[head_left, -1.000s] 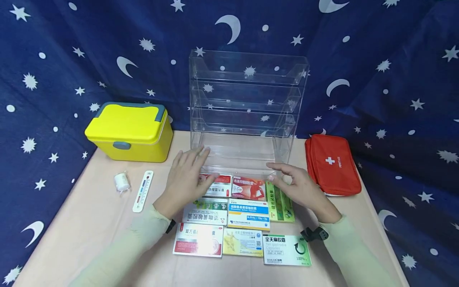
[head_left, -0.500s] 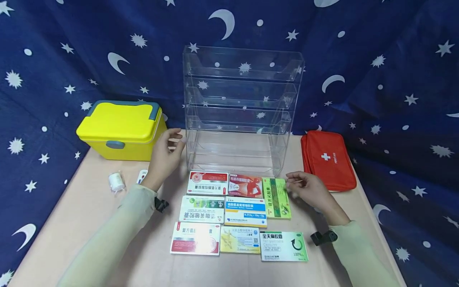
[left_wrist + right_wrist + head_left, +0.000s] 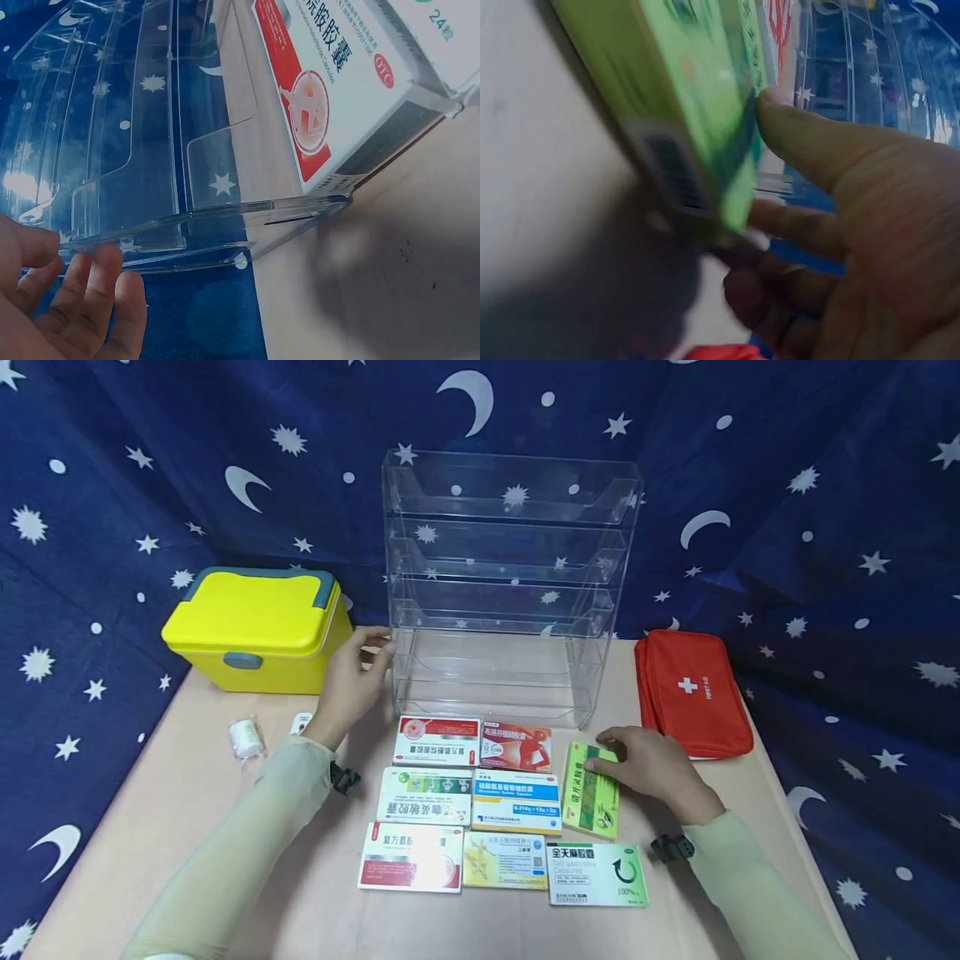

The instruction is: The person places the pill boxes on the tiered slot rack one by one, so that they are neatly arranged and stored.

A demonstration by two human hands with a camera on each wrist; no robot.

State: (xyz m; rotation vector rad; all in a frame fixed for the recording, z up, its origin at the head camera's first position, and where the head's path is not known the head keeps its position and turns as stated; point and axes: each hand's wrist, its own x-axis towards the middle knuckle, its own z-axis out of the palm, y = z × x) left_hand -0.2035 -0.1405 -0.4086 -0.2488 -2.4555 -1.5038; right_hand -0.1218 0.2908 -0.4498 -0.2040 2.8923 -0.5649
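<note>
A: Head view: what do the hands touch, and of what material?

B: The left hand (image 3: 349, 687), fingers loosely extended, rests its fingertips on the left edge of the clear rack (image 3: 510, 585), a rigid transparent plastic stand of stepped tiers at the far middle of the worktop (image 3: 187, 810); no tier visibly holds anything. The right hand (image 3: 651, 767) pinches the far right corner of the green box (image 3: 590, 789), a flat cardboard carton lying tilted at the right end of a grid of cartons.

A: What else lies there?

B: A red-and-white box (image 3: 437, 741) at the grid's far left; a yellow case (image 3: 258, 631) of smooth plastic, lid shut, far left; a red pouch (image 3: 693, 692) of fabric with a white cross, far right; a small white roll (image 3: 246, 739), near left of the case.

A: Left wrist view?

B: It shows what the head view cannot: the fingertips (image 3: 105, 259) lie straight against the rack's thin plastic edge (image 3: 225, 214), uncurled. The red-and-white box (image 3: 337, 82) lies just beside the rack's foot.

A: Right wrist view?

B: Blurred but legible: thumb (image 3: 810, 146) on the green box's (image 3: 682, 105) printed face, fingers curled beneath its raised edge. The barcode side shows only here.
</note>
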